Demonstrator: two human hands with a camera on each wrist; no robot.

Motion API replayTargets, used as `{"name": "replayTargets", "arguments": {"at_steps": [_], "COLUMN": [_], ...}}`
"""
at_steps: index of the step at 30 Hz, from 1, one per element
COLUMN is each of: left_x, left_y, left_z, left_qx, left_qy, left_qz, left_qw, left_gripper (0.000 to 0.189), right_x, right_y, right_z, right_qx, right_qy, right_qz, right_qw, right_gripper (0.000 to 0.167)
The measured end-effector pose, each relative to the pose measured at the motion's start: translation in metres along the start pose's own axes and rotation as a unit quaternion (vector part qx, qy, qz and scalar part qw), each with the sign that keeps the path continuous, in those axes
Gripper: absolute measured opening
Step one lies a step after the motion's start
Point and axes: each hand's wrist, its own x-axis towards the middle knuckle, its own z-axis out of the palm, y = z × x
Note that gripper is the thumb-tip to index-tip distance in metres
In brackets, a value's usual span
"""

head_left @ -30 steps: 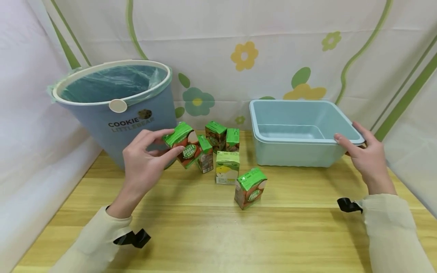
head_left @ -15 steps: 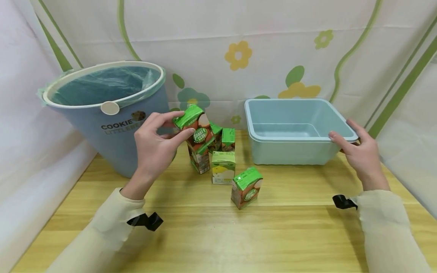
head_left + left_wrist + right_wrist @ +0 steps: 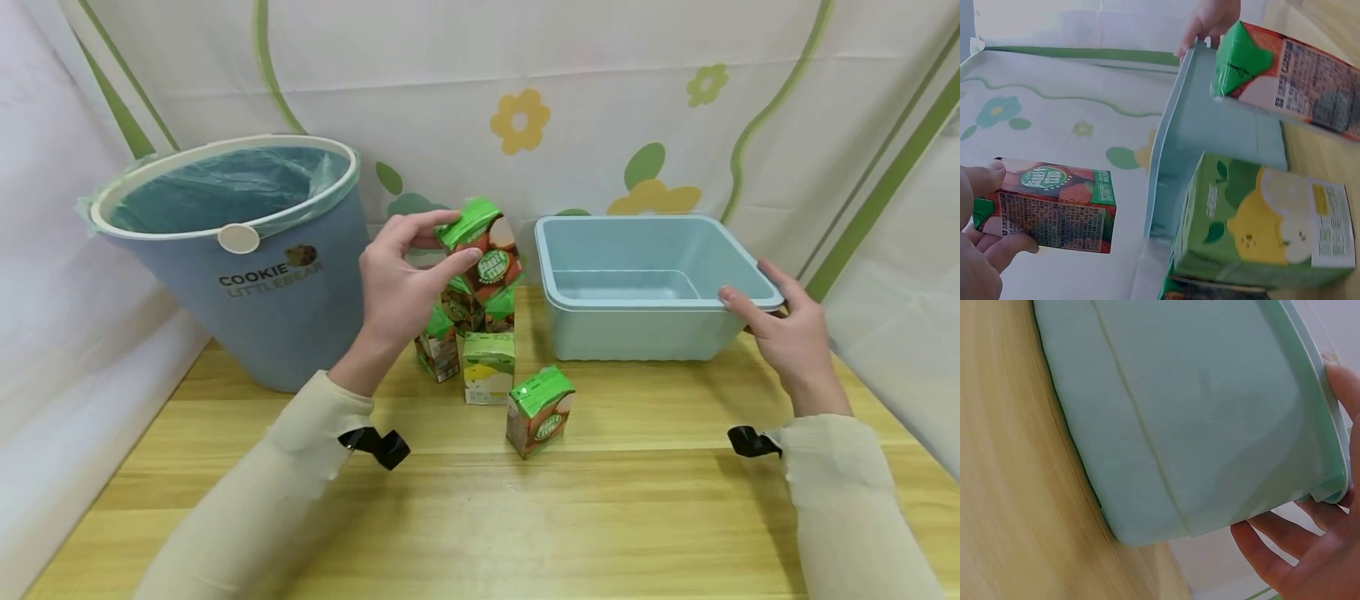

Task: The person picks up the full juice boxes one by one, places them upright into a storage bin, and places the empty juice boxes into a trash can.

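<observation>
My left hand pinches a red juice carton with a green top between thumb and fingers, tilted in the air above the other cartons. The left wrist view shows the held carton apart from the rest. Below stand a green-and-yellow carton and several red cartons, among them one nearest the front and one at the left. With thumb and fingers, my right hand grips the right front corner of a pale blue plastic bin, which rests on the table; fingers also show around its corner in the right wrist view.
A tall blue bucket with a white rim and a clear bag liner stands at the left. The wooden table reaches back to a white flowered curtain, and white fabric also hangs at both sides.
My left hand has lifted the red juice carton and carried it rightward, from beside the bucket to above the other cartons. The right hand keeps its grip on the bin; the view shifted slightly.
</observation>
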Motion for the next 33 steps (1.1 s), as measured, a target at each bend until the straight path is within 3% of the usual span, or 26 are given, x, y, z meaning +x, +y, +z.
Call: {"name": "replayTargets", "arguments": {"at_steps": [8,19,33], "left_x": [0.009,0.015,0.021], "left_y": [0.002,0.004,0.01], "left_z": [0.03,0.063,0.092], "left_qx": [-0.046,-0.083,-0.083], "left_qy": [-0.016,-0.027,-0.033], "left_qz": [-0.044,-0.131,-0.135], "left_qw": [0.9978,0.9875,0.9867], "left_gripper": [0.042,0.041,0.041], "right_x": [0.003,0.005,0.005], "right_y": [0.001,0.001,0.001], "right_z": [0.004,0.006,0.004], "right_qx": [-0.03,-0.043,-0.013], "right_qy": [0.002,0.005,0.01], "right_qz": [0.003,0.001,-0.004], "right_qw": [0.9995,0.9991,0.9998], "right_gripper": [0.084,0.083,0.082]}}
